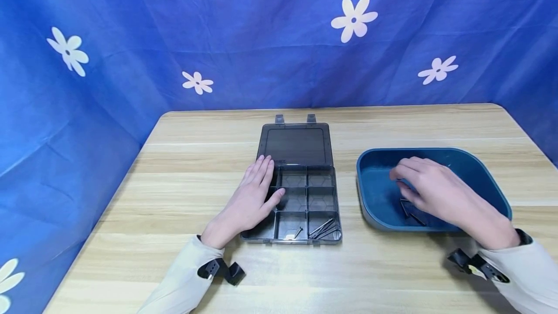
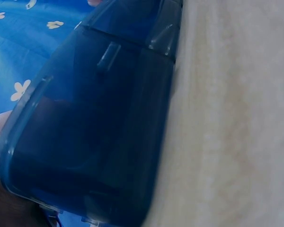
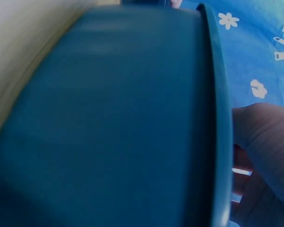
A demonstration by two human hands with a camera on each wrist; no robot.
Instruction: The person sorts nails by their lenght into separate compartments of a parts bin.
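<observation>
A smoky clear compartment box (image 1: 293, 199) lies with its lid folded back on the table. My left hand (image 1: 246, 200) rests flat over the box's left side, fingers straight and thumb over a compartment. In the front right compartment is a bunch of long screws (image 1: 323, 229); a single shorter screw (image 1: 298, 232) lies in the front middle one. To the right, my right hand (image 1: 431, 185) reaches over a teal tub (image 1: 375, 197) with its fingers loosely bent and nothing visible in them. Several dark screws (image 1: 411, 213) lie on the tub's floor, partly hidden by that hand.
The light wooden table (image 1: 174, 183) spreads around both containers. A blue curtain (image 1: 279, 38) with white flowers hangs behind it and down the left side. In the right wrist view, the tub's wall (image 3: 118, 118) fills most of the picture.
</observation>
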